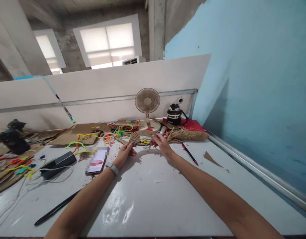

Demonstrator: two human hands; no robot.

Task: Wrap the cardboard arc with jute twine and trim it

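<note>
Both hands hold a curved arch wrapped in brown jute twine point(141, 134) over the white table point(153, 199). My left hand point(124, 153) grips the arch's left end; a grey watch sits on that wrist. My right hand point(161, 142) pinches the arch's right end. A bundle of loose jute twine point(189, 134) lies just right of my right hand. Colourful pipe cleaners point(121, 132) are scattered behind the arch.
A small desk fan point(148, 103) and a black jar point(174, 114) stand at the back by the partition. A phone point(96, 161), a black power bank point(57, 163) with cables, cardboard sheets point(75, 133), a red pen point(190, 154) and a black pen point(55, 209) lie around.
</note>
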